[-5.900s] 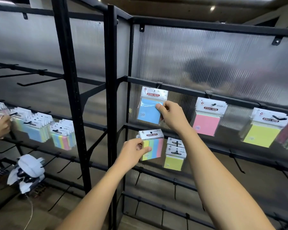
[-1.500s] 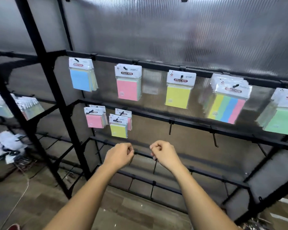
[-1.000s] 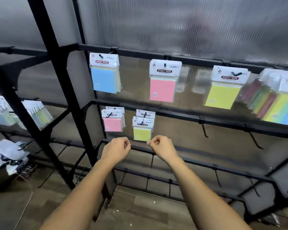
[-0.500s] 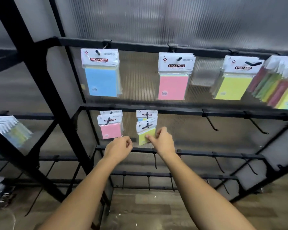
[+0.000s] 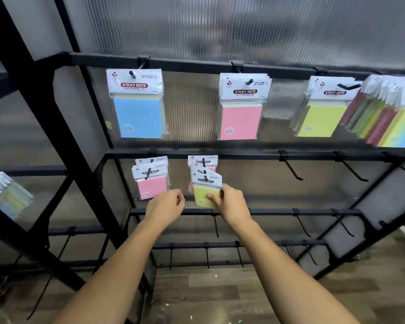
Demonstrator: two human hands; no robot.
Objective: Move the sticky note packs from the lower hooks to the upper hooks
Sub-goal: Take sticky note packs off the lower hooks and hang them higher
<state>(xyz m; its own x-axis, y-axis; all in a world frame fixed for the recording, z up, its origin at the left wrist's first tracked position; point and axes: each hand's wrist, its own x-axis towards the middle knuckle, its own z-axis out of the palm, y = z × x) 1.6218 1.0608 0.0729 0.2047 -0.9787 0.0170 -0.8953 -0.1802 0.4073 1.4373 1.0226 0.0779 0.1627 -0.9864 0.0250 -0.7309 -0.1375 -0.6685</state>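
Black rack (image 5: 243, 157): right hand (image 5: 232, 204) pinches yellow pack (image 5: 202, 195) on lower hook (image 5: 205, 177).

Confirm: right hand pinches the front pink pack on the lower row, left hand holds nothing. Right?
Wrong colour. In the head view the right hand pinches the front yellow pack on the lower row; the pink pack hangs one hook to the left. The left hand holds nothing, as you said.

Striped packs (image 5: 394, 123) cropped, left packs (image 5: 8, 195) blurred
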